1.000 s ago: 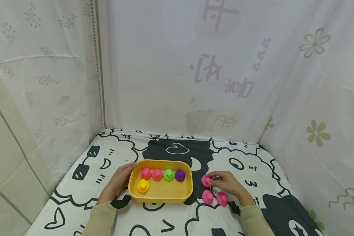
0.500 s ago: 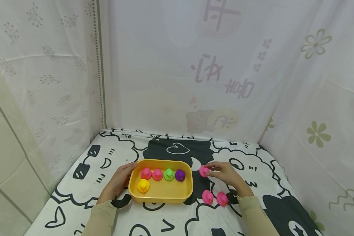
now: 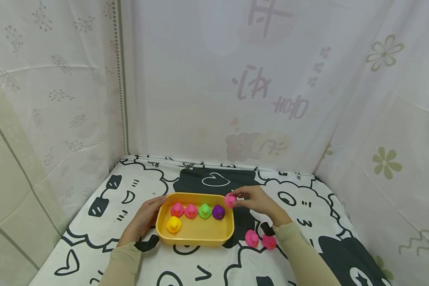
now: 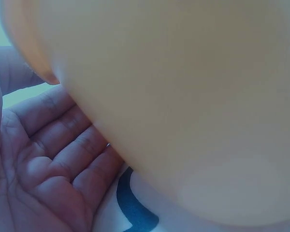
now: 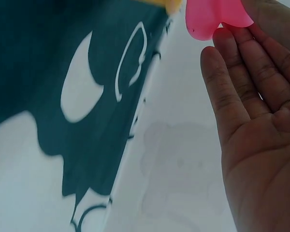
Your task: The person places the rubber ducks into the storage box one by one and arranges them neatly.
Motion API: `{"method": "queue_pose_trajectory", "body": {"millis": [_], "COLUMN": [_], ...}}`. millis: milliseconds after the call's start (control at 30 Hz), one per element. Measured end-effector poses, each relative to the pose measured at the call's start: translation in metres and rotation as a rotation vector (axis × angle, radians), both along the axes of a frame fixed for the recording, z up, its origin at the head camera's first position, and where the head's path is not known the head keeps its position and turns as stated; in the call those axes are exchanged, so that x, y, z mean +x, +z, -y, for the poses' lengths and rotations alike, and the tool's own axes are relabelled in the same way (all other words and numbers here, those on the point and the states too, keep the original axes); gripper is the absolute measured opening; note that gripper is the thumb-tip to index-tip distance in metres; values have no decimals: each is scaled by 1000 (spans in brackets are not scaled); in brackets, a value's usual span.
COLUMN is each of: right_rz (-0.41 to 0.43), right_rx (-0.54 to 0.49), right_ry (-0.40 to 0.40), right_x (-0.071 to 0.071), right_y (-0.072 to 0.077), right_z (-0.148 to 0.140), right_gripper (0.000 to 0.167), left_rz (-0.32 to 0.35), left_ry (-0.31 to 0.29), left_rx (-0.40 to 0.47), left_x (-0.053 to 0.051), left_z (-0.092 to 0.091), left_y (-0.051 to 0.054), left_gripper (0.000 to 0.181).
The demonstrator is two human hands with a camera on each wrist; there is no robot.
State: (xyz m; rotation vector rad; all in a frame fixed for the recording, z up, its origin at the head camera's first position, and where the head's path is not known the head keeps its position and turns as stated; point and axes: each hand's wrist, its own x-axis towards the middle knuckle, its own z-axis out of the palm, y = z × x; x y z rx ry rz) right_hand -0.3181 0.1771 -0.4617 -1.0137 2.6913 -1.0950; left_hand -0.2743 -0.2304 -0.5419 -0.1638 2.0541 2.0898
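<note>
A pink rubber duck (image 3: 230, 200) is pinched in the fingertips of my right hand (image 3: 255, 200), over the right rim of the yellow tray (image 3: 200, 241). The right wrist view shows the underside of that duck (image 5: 205, 19). My left hand (image 3: 146, 218) grips the tray's left end; in the left wrist view its fingers (image 4: 63, 137) lie along the tray's outer wall. Inside are two pink ducks (image 3: 184, 211), a green duck (image 3: 205, 211) and a purple duck (image 3: 218, 212) in a back row, with a yellow duck (image 3: 173, 225) in front at left.
Two more pink ducks (image 3: 252, 238) lie on the cloth right of the tray, below my right forearm. A black-and-white patterned cloth (image 3: 200, 274) covers the surface. Pale printed curtains (image 3: 186, 99) enclose the back and sides.
My right hand has lifted one pink duck off the cloth and carried it left and away from me to the tray's rim. The left hand and tray stay in place.
</note>
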Motion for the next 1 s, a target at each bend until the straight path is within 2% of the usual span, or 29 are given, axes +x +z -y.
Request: {"method": "queue_pose_trajectory", "body": {"millis": [167, 300, 467, 567, 833, 1000], "right_rz": [14, 27, 126, 147, 105, 65], "right_rx": [34, 73, 75, 78, 109, 128], "right_ry": [80, 114, 157, 193, 229, 278], "right_x": [0, 4, 10, 13, 15, 16], "right_y": [1, 0, -1, -1, -3, -3], "right_z": [27, 45, 65, 77, 99, 107], "right_gripper": [32, 31, 30, 30, 28, 27], "left_rz": [3, 16, 12, 9, -2, -11], "left_ry": [3, 9, 0, -4, -17, -24], "left_rx": [-1, 5, -3, -5, 21, 23], "left_x": [-2, -3, -2, -2, 0, 1], "left_z": [1, 1, -1, -1, -1, 0], "left_y": [-2, -2, -1, 1, 1, 2], "left_gripper": [77, 76, 72, 70, 74, 76]}}
